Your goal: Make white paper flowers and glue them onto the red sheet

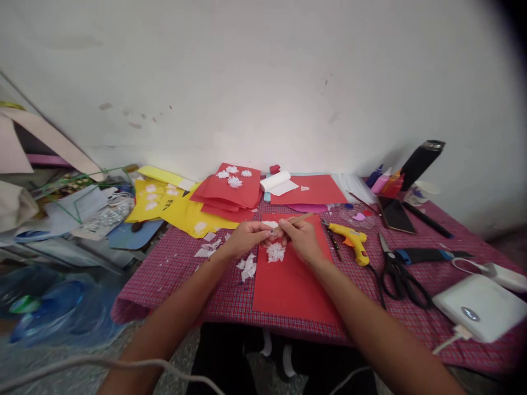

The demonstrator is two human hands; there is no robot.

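My left hand (251, 237) and my right hand (300, 237) meet over a red paper sheet (294, 293), fingertips pinched close together. A thin tan stick (303, 218) sticks out to the right from my right hand's fingers. What my left fingertips pinch is small and partly hidden; I cannot make it out. Just below the fingers, a crumpled white paper flower (275, 252) lies on the red sheet. Another white paper cluster (270, 224) shows behind the fingertips. Torn white paper scraps (247, 267) lie left of the sheet.
Right of the sheet lie a yellow glue gun (349, 240), black scissors (401, 280), a utility knife (424, 255), a phone (396, 214) and a white box (480, 307). Behind stand red folded cards (242, 192) and a white paper roll (276, 181). Yellow paper (197, 214) lies left.
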